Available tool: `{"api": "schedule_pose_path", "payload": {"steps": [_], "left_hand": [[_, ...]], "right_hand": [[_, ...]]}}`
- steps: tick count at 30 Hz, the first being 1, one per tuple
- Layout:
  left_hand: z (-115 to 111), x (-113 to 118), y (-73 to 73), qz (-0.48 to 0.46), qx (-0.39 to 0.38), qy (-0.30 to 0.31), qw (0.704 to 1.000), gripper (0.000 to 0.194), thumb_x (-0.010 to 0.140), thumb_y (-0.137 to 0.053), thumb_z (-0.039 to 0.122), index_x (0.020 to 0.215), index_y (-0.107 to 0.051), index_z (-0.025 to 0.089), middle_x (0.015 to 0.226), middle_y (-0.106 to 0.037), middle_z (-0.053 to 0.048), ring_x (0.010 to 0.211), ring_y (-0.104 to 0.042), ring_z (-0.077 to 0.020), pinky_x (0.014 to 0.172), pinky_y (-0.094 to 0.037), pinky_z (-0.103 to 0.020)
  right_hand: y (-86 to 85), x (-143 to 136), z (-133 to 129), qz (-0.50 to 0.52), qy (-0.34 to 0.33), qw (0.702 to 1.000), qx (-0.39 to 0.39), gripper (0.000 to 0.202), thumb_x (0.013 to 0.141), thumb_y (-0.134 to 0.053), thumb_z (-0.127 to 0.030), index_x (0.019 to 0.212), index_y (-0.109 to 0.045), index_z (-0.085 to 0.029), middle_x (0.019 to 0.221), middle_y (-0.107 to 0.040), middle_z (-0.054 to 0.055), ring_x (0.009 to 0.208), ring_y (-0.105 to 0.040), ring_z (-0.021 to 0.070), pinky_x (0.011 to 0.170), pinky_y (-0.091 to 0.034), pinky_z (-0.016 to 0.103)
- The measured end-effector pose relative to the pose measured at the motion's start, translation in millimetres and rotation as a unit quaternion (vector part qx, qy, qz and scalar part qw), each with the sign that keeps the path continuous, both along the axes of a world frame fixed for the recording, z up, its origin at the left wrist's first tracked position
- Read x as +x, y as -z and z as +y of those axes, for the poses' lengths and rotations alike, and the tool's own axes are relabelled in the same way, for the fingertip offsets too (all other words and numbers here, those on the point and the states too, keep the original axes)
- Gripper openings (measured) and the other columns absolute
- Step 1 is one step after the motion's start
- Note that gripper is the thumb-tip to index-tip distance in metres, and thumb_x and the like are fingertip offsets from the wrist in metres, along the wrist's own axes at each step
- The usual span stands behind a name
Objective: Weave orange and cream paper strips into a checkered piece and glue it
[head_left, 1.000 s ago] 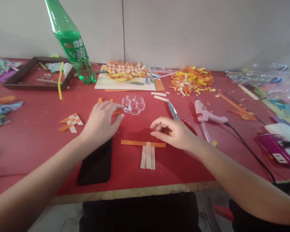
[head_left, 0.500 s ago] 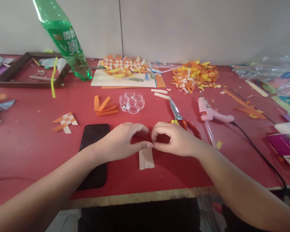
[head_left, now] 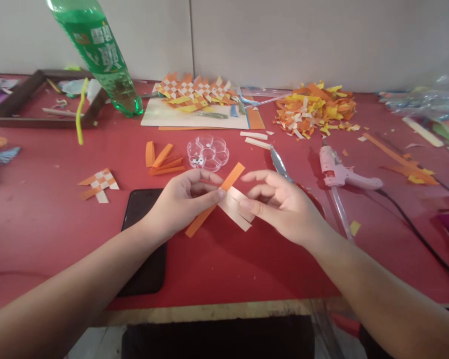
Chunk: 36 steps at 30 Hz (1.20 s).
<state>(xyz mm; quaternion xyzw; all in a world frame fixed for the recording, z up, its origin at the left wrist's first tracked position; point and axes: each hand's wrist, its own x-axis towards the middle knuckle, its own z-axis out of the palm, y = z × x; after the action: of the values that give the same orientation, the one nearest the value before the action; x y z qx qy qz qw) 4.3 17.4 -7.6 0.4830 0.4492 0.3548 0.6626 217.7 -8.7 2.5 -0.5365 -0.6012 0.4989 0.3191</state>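
Note:
My left hand [head_left: 187, 202] pinches an orange paper strip [head_left: 233, 175] where it crosses several white paper strips [head_left: 235, 210]. The orange strip slants, its lower end sticking out below my left fingers. Thumb and fingers of my right hand [head_left: 282, 204] are closed on the right side of the white strips, other fingers loosely curled. Both hands hold the paper above the red table [head_left: 217, 274]. Under my left wrist lies a black phone [head_left: 145, 264]. Beyond are folded orange strips [head_left: 161, 155] and a clear flower-shaped palette [head_left: 208, 153]. Scissors [head_left: 279, 162] lie partly hidden behind my right hand.
A woven orange-and-white paper fish [head_left: 103, 183] lies at left. Behind stand a green bottle [head_left: 107, 62] and a dark frame [head_left: 22, 122]. More woven pieces [head_left: 194, 94] rest on a white sheet, beside paper scraps [head_left: 318, 107]. A corded pink glue gun [head_left: 346, 175] is at right.
The white strips, hanging straight down before, are now turned aslant, and an orange strip shows across them. My hands have opened outward somewhat, and the view has shifted slightly.

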Motion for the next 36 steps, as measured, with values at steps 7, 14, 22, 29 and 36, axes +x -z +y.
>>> {"api": "schedule_pose_path", "payload": {"steps": [7,14,22,29,36], "left_hand": [[-1,-1,2.4,0.052,0.042,0.042,0.997,0.025,0.079,-0.076,0.034,0.097,-0.065,0.019,0.082,-0.075,0.001,0.080,-0.071,-0.0104,0.074,-0.053,-0.017],[-3,1,-2.4,0.090,0.076,0.049,0.992,0.024,0.079,-0.075,0.031,0.096,-0.066,0.017,0.084,-0.075,-0.002,0.081,-0.072,-0.0151,0.073,-0.055,-0.023],[-2,2,-1.6,0.075,0.091,0.084,0.990,0.019,0.079,-0.074,0.030,0.089,-0.066,0.016,0.089,-0.076,-0.002,0.084,-0.072,-0.0156,0.074,-0.055,-0.021],[-4,4,-4.0,0.078,0.080,0.099,0.989,0.016,0.078,-0.076,0.028,0.089,-0.071,0.017,0.087,-0.077,-0.001,0.084,-0.073,-0.0150,0.073,-0.054,-0.019],[-4,0,-4.9,0.059,0.063,0.123,0.989,0.015,0.083,-0.071,0.029,0.092,-0.069,0.017,0.084,-0.078,0.000,0.087,-0.073,-0.0152,0.073,-0.054,-0.018]], "right_hand": [[4.0,-2,1,0.024,0.020,0.999,0.022,0.024,0.074,-0.078,-0.035,0.076,-0.059,-0.022,0.067,-0.063,-0.005,0.057,-0.056,0.0082,0.054,-0.044,0.022],[7.8,0,3,0.088,-0.054,0.988,0.115,0.018,0.092,-0.057,-0.031,0.087,-0.074,-0.025,0.093,-0.067,0.002,0.087,-0.062,0.0148,0.078,-0.049,0.031],[8.7,-5,-1,0.037,-0.031,0.990,0.134,0.015,0.084,-0.063,-0.017,0.094,-0.073,-0.024,0.089,-0.068,0.001,0.082,-0.066,0.0136,0.072,-0.053,0.027],[12.6,-13,0,0.059,0.024,0.989,0.132,0.012,0.081,-0.072,-0.025,0.085,-0.062,-0.022,0.081,-0.068,-0.001,0.074,-0.066,0.0107,0.064,-0.054,0.022],[13.0,-12,-1,0.080,0.020,0.992,0.099,0.024,0.080,-0.074,-0.028,0.094,-0.055,-0.022,0.080,-0.068,-0.002,0.067,-0.065,0.0094,0.054,-0.050,0.020]]}}
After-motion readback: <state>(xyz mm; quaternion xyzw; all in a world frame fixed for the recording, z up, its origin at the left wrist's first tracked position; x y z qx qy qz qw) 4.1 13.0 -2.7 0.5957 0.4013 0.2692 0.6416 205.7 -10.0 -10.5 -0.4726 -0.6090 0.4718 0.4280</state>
